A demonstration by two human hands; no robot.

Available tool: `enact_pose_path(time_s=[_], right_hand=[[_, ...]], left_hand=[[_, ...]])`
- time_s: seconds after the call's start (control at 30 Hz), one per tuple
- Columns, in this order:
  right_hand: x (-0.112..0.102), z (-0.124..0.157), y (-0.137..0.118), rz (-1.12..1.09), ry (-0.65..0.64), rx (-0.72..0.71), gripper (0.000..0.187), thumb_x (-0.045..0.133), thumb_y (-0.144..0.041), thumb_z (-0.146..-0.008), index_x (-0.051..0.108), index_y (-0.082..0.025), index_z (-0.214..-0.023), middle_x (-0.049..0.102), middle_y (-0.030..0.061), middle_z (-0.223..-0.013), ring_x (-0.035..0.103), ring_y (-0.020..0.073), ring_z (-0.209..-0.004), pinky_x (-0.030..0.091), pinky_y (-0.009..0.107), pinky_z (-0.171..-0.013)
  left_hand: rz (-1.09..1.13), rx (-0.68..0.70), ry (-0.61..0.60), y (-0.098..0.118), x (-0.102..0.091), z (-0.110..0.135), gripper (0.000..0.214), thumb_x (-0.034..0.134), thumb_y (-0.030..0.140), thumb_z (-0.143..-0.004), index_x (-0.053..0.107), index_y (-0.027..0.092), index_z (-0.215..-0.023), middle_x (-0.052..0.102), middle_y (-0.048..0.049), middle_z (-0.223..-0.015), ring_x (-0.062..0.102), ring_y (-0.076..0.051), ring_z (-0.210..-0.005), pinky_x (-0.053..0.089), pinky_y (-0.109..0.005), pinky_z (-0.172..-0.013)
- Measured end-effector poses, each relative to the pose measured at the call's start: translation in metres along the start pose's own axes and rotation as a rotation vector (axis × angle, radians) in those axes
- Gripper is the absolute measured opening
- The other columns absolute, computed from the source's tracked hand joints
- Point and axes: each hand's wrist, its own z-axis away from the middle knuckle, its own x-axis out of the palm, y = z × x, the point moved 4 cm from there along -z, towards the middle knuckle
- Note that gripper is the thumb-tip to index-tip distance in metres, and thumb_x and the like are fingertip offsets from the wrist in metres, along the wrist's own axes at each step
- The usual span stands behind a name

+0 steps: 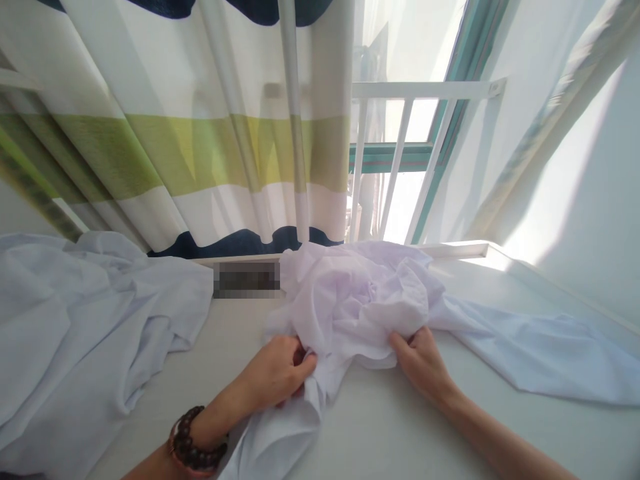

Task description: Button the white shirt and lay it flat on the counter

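A crumpled white long-sleeved garment lies bunched up in front of me on the white tabletop. One sleeve stretches out flat to the right, and another part trails towards me under my left wrist. My left hand is closed on a fold at the garment's lower left, thumb and fingers pinched together. At the lower right edge, my right hand grips the cloth between thumb and fingers. Dark beads of a bracelet circle my left wrist. Whether the garment is a shirt or a coat I cannot tell.
More white cloth lies heaped on the left. A blurred-out dark patch sits at the back edge between the two heaps. Behind stand a white railing, a striped curtain and a bright window; a white wall bounds the right.
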Motion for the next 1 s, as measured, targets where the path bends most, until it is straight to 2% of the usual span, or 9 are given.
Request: enact_pose_path(time_s=[0.13,0.3,0.43,0.57,0.7,0.8,0.9,0.93,1.0], right_hand=[[0.005,0.005,-0.006,-0.051,-0.171,-0.095,0.011,0.052,-0.02,-0.068,0.062,-0.017,-0.071,0.066,0.0022,-0.063,0.056,0.0165,-0.058,0.046,0.024,-0.051],[0.018,0.024,-0.027,0.194,-0.565,-0.563,0.014,0.048,-0.012,-0.069,0.058,-0.022,-0.068,0.064,0.0015,-0.068,0.058,0.0176,-0.063,0.048,0.028,-0.062],[0.02,0.035,-0.044,0.269,-0.628,-0.789,0.01,0.051,-0.016,-0.071,0.058,-0.023,-0.073,0.065,0.0043,-0.074,0.059,0.021,-0.071,0.048,0.032,-0.07],[0.02,0.033,-0.044,0.234,-0.675,-0.705,0.016,0.049,-0.026,-0.084,0.059,-0.022,-0.072,0.064,0.0043,-0.074,0.057,0.0197,-0.071,0.045,0.031,-0.07],[0.019,0.015,-0.023,0.019,-0.561,-0.28,0.051,0.026,-0.037,-0.099,0.055,-0.02,-0.061,0.058,0.0021,-0.06,0.052,0.0159,-0.058,0.044,0.028,-0.061],[0.016,0.008,-0.01,-0.133,-0.442,-0.063,0.046,0.029,-0.043,-0.098,0.059,-0.019,-0.073,0.06,0.0015,-0.065,0.055,0.0159,-0.06,0.046,0.027,-0.059],[0.009,0.01,-0.011,-0.116,-0.359,-0.206,0.028,0.041,-0.041,-0.094,0.058,-0.02,-0.1,0.064,0.0039,-0.085,0.06,0.0183,-0.075,0.05,0.028,-0.066],[0.007,0.014,-0.014,-0.072,-0.344,-0.31,0.029,0.048,-0.04,-0.092,0.054,-0.02,-0.112,0.065,0.0055,-0.093,0.061,0.0197,-0.081,0.051,0.029,-0.07],[0.006,0.022,-0.018,0.049,-0.344,-0.5,0.051,0.061,-0.035,-0.085,0.041,-0.022,-0.13,0.064,0.009,-0.107,0.063,0.0224,-0.09,0.052,0.032,-0.077]], left_hand=[[0.213,-0.053,0.02,-0.017,-0.007,-0.006,0.018,0.059,0.035,-0.077,0.057,0.017,-0.075,0.057,0.0038,-0.045,0.047,-0.013,-0.037,0.033,-0.023,-0.039],[0.614,0.022,0.227,-0.014,-0.015,-0.006,0.034,0.07,0.035,-0.071,0.062,0.013,-0.096,0.071,-0.0037,-0.083,0.064,-0.018,-0.07,0.049,-0.024,-0.06],[0.816,0.0,0.33,-0.011,-0.017,-0.006,0.048,0.073,0.037,-0.071,0.056,0.017,-0.111,0.07,-0.0022,-0.08,0.065,-0.017,-0.063,0.05,-0.024,-0.057],[0.817,0.072,0.261,-0.01,-0.017,-0.007,0.057,0.072,0.043,-0.074,0.049,0.019,-0.121,0.07,-0.0036,-0.086,0.066,-0.017,-0.066,0.051,-0.025,-0.059],[0.716,0.174,-0.007,-0.013,-0.007,-0.009,0.075,0.074,0.039,-0.075,0.035,0.025,-0.137,0.068,-0.0052,-0.098,0.066,-0.018,-0.075,0.051,-0.026,-0.066],[0.674,0.198,-0.056,-0.016,-0.001,-0.011,0.076,0.073,0.037,-0.077,0.031,0.027,-0.139,0.067,-0.0057,-0.102,0.065,-0.019,-0.081,0.05,-0.026,-0.068],[0.633,0.186,-0.048,-0.016,0.001,-0.011,0.066,0.066,0.039,-0.084,0.031,0.026,-0.138,0.066,-0.0061,-0.102,0.064,-0.02,-0.084,0.049,-0.027,-0.069],[0.606,0.189,-0.058,-0.015,0.002,-0.011,0.064,0.063,0.04,-0.086,0.03,0.025,-0.138,0.065,-0.0058,-0.099,0.064,-0.019,-0.082,0.048,-0.027,-0.067],[0.531,0.215,-0.101,-0.014,0.003,-0.009,0.063,0.061,0.041,-0.087,0.03,0.024,-0.138,0.064,-0.0049,-0.094,0.062,-0.018,-0.079,0.046,-0.026,-0.063]])
